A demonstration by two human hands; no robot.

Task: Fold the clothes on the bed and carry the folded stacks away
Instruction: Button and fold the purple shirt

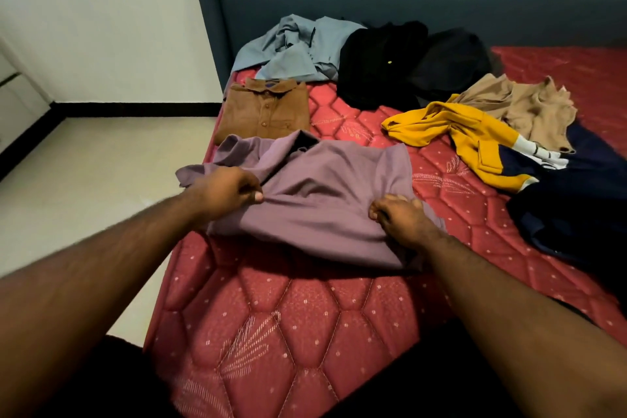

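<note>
From the head view, the left hand (225,192) pinched a fold of the mauve shirt (319,193) between curled fingers and thumb, and the right hand (403,219) gripped the same shirt's near edge, fingers curled into the cloth. The shirt lay on the red quilted mattress (271,316) between and just beyond both hands, its dark inner collar showing at the far side. Just past the left hand sat a folded brown shirt (264,110), and farther off a rumpled grey-blue garment (291,49). Beyond the right hand lay black clothes (383,64), too dark to separate, a tan garment (529,105), a yellow garment (471,136) and a navy piece (576,207) cut by the frame's right edge. Small print on the white band beside the yellow cloth was unreadable. A blue padded headboard (407,3) stood behind.
</note>
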